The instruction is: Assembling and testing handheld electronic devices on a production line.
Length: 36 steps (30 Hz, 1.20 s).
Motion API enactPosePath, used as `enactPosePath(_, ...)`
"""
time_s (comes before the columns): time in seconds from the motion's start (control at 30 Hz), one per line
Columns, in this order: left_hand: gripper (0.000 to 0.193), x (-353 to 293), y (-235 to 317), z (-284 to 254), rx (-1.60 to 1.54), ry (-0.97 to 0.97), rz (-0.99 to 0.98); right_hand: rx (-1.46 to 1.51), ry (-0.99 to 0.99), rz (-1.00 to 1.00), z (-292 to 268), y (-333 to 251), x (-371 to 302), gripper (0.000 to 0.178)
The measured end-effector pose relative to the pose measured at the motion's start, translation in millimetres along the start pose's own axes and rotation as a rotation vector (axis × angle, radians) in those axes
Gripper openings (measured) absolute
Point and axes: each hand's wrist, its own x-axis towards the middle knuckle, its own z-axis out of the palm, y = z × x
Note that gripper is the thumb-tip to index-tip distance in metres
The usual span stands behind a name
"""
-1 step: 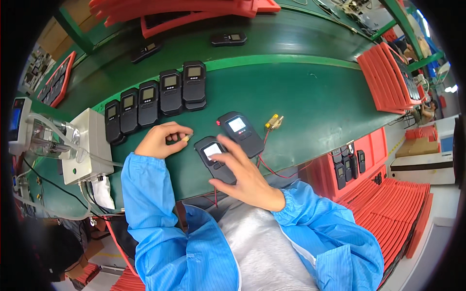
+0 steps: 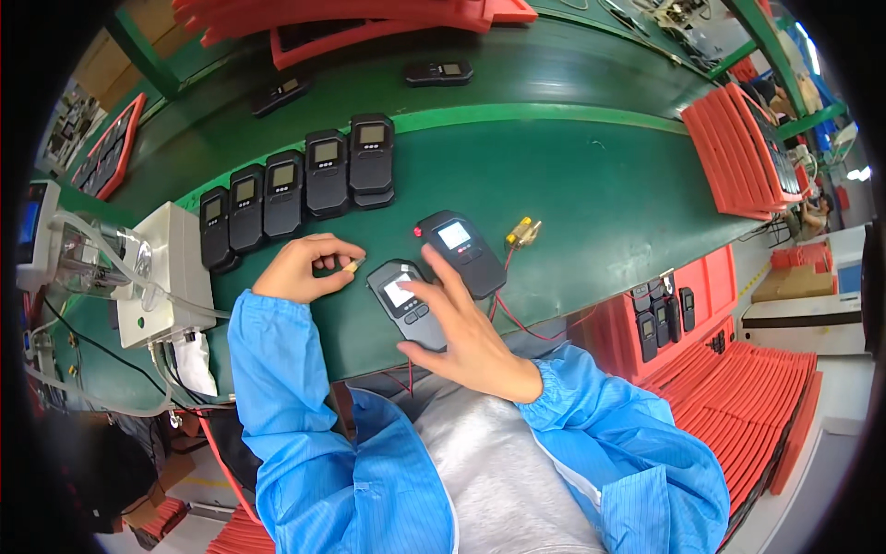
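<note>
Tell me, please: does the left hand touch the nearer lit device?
Apart: the head view shows green tabletop between the left hand and the nearer lit device.

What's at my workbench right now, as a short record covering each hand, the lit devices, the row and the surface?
Left hand: pinching a small brass-coloured piece at its fingertips
Right hand: fingers spread over a black handheld device with a lit screen; grip unclear
Second lit device: black, handheld, beyond the first
Right of it: brass-and-yellow metal fitting
Row: black handheld devices with grey unlit screens
Surface: green tabletop
</note>
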Motion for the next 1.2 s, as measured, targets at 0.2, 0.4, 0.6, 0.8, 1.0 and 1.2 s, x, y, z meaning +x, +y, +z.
enactPosePath(0.2, 0.029, -7, 1, -2, 0.006, 0.037, -0.05, -0.133, -0.046, 0.001, 5, -6, 9, 0.087)
enactPosePath(0.4, 0.026, -5, 3, 0, -0.055, 0.016, -0.071, -0.059, -0.136, 0.053, 8, 7, 4, 0.094)
enactPosePath(0.6, 0.025, -13, 8, -4, -0.285, -0.146, -0.114, 0.512, -0.028, 0.258, 1, 0, 5, 0.092)
enactPosePath(0.8, 0.024, -17, 16, -14, -0.453, -0.229, -0.085, 0.514, -0.057, 0.249, 3, 5, 2, 0.091)
enactPosePath(1.0, 0.024, -19, 16, -14, -0.502, -0.219, -0.027, 0.551, -0.002, 0.202, 7, 2, 1, 0.086)
enactPosePath(1.2, 0.022, -19, 16, -15, -0.45, -0.159, 0.033, 0.636, -0.087, 0.153, 2, 13, 1, 0.064)
